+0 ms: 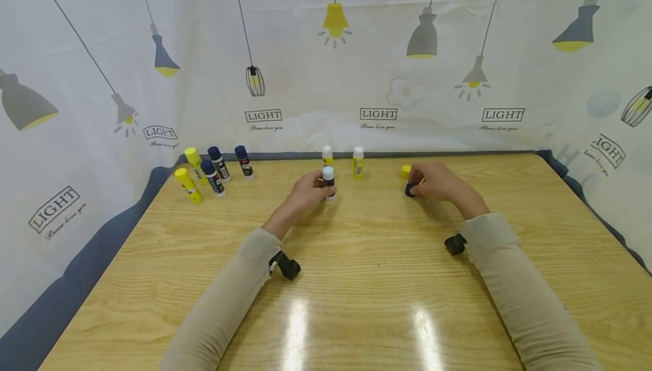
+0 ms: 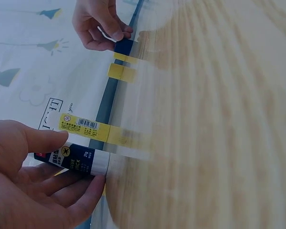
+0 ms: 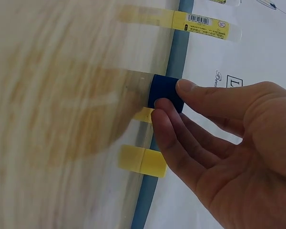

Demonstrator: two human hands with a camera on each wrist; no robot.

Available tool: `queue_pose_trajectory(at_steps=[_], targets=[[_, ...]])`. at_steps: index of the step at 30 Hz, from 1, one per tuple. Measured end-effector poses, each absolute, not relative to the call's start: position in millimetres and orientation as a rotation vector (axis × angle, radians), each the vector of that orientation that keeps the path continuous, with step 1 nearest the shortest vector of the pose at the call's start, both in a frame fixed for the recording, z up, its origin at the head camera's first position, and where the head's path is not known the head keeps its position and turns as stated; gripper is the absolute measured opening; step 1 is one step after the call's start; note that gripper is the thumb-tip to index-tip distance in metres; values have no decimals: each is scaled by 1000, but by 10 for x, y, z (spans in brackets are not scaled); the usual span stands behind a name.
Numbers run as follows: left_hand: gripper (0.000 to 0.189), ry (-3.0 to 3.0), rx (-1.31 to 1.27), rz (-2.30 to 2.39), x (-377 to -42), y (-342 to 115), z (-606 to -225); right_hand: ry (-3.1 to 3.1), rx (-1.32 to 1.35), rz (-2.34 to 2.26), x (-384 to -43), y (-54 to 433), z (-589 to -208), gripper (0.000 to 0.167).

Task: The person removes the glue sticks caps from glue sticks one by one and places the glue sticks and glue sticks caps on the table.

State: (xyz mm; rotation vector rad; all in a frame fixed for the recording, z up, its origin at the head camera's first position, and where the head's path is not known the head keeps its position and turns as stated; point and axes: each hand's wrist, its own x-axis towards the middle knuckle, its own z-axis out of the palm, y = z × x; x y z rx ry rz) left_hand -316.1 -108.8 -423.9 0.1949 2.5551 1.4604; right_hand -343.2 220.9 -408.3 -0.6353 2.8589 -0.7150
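Head view | left hand (image 1: 307, 191) gripped white-tipped navy glue stick (image 1: 329, 181) | right hand (image 1: 435, 181) pinched round navy cap (image 1: 409, 190) | backward nudge could've toppled yellow cylindrical glue stick (image 1: 327, 157) behind

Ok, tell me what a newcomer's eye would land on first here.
Probably the white backdrop printed with hanging lamps, filling the head view's upper part. Then, toward the far side of the table, the left hand grips a white-topped navy glue stick while the right hand pinches a navy cap. Five more glue sticks, two yellow, three navy, stand at the far left corner.
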Motion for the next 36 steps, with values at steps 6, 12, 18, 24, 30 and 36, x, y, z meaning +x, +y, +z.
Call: queue_pose_trajectory(at_steps=[6, 12, 18, 24, 30, 36], targets=[[38, 2555, 196, 1465, -3158, -1103, -4221, 2863, -636, -716, -3450, 2204, -4092, 17], [37, 2538, 211, 1493, -3189, -1124, -4259, 2863, -632, -721, -3443, 2232, -4064, 20], [37, 2510, 240, 1521, -3192, -1146, -4277, 2842, -577, -800, -3370, 2291, -3970, 21], [45, 2480, 228, 1423, -3250, -1245, -4225, 2865, -585, -803, -3328, 2269, -3908, 21], [57, 2498, 226, 1221, -3221, -1483, -3933, 2875, -617, -818, -3302, 2196, -3841, 20], [45, 2697, 153, 1327, -3212, -1738, -3682, 2875, -656, -793, -3281, 2149, -3800, 22]])
